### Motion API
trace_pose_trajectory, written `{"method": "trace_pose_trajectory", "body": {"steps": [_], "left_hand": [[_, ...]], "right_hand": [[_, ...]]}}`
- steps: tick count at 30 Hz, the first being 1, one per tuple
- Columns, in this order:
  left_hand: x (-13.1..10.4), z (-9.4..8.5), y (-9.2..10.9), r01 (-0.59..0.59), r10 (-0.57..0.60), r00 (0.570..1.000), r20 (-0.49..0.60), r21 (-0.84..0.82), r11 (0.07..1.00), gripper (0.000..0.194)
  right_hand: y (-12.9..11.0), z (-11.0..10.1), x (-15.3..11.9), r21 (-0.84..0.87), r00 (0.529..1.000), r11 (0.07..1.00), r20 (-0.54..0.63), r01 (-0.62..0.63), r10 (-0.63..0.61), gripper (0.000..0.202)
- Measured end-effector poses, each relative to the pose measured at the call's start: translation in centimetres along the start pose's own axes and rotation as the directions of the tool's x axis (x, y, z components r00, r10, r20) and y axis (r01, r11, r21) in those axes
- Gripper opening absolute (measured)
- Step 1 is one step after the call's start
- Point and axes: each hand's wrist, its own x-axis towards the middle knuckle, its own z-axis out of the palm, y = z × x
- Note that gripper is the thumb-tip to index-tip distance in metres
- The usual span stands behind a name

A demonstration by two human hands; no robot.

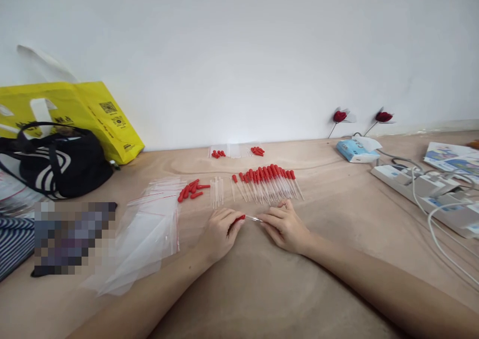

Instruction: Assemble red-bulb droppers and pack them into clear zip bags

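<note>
My left hand [221, 231] pinches a red rubber bulb [240, 218] near the middle of the table. Between thumb and fingers of my right hand [286, 227] is a thin clear dropper tube [253, 219], its end meeting the bulb's mouth. How far it sits inside I cannot tell. Just beyond lies a row of droppers with red bulbs [275, 170], tips toward me. Several bare clear tubes [216, 193] lie left of that row, and a small pile of loose red bulbs [192, 190] is beside them.
Flat clear zip bags [151, 224] spread left of my left forearm. Farther back lies a bag with red bulbs and tubes [235, 151]. A black bag [60, 159] and yellow bag [108, 119] stand left; a tissue pack [357, 151] and corded power strip [422, 194] lie right.
</note>
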Motion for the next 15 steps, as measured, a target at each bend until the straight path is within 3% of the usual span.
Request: {"method": "trace_pose_trajectory", "body": {"steps": [5,9,15], "left_hand": [[0.01,-0.25,0.09,0.03,-0.03,1.0,0.005,-0.031,0.999,0.018],[-0.19,-0.39,0.13,-0.013,0.014,0.999,0.042,-0.028,1.0,0.019],[-0.29,-0.39,0.4,-0.087,0.086,0.992,0.088,0.016,0.996,0.017]], "right_hand": [[-0.39,0.16,0.21,-0.05,0.999,0.998,0.008,0.05,-0.049,0.024],[0.02,0.1,0.54,-0.086,0.992,0.989,0.05,0.12,-0.116,0.027],[0.41,-0.12,0.74,-0.142,0.981,0.97,0.022,0.196,-0.195,0.028]]}}
